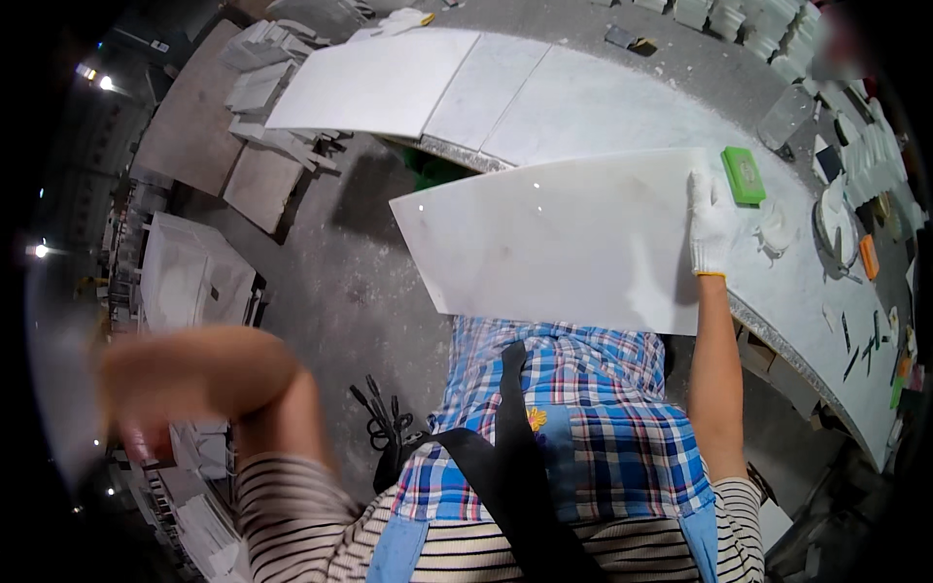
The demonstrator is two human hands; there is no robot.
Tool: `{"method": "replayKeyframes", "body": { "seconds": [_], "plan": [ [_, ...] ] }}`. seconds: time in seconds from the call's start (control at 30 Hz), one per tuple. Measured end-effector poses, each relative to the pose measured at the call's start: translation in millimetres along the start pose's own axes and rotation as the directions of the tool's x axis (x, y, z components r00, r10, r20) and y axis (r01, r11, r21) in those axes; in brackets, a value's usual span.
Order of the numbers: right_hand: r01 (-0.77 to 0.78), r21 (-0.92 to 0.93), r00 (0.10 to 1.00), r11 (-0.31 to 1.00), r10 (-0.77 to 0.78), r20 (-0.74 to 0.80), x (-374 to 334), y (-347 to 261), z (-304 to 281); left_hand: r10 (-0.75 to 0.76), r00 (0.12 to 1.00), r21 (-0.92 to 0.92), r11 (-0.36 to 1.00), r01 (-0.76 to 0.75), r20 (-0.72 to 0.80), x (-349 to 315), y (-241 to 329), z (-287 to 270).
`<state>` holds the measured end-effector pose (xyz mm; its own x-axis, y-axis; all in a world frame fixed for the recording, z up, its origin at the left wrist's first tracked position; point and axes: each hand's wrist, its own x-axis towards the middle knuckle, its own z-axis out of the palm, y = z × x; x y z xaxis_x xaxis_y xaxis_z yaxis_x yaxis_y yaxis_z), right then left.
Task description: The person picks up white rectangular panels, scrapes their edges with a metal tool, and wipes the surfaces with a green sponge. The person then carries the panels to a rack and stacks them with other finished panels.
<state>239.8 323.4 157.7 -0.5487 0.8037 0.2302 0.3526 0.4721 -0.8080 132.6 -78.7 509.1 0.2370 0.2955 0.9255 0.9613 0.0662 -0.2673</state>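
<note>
A glossy white slab [544, 238], pale and smooth, lies partly over the worktable edge and reaches toward my apron. My right hand [711, 228], in a white knitted glove with a yellow cuff, rests on the slab's right end with its fingers stretched out. Just beyond those fingers sits a bright green box-shaped block [742, 176] on the table. My left arm is bent and swung out to the far left; my left hand [73, 384] there is smeared by motion at the dark rim, and its fingers cannot be made out.
The dusty white worktable [622, 107] curves round from the far side to my right. On its right part are a white roll [777, 230], a round container [836, 223], an orange block [868, 257] and several thin tools. Stacked pale pieces [260, 87] stand far left, above a wrapped white block [194, 262].
</note>
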Motion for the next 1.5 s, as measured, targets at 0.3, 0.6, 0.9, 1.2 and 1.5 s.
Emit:
{"method": "replayKeyframes", "body": {
  "seconds": [0.3, 0.6, 0.9, 1.2, 1.5],
  "plan": [
    [0.023, 0.063, 0.999, 0.998, -0.025, 0.030, 1, -19, 0, -0.910, -0.392, 0.571, -0.395, 0.720, -0.134, -492, -61, 63],
    [0.011, -0.114, 1.000, 0.993, -0.009, 0.018, 3, -12, -10, -0.607, -0.762, -0.075, -0.791, 0.608, 0.224, -529, 4, 90],
    [-0.097, 0.084, 0.994, 0.992, 0.092, 0.066, -6, 2, -14, -0.597, -0.768, -0.201, -0.802, 0.563, 0.230, -556, 10, 65],
    [0.063, 0.050, 0.998, 0.997, -0.064, 0.019, 61, -7, -33, -0.746, -0.665, -0.208, -0.656, 0.726, 0.032, -485, -36, 77],
    [-0.002, 0.027, 1.000, 1.000, 0.001, 0.026, 87, -14, -39, -0.735, -0.677, -0.233, -0.667, 0.708, 0.044, -498, -10, 97]
  ]
}}
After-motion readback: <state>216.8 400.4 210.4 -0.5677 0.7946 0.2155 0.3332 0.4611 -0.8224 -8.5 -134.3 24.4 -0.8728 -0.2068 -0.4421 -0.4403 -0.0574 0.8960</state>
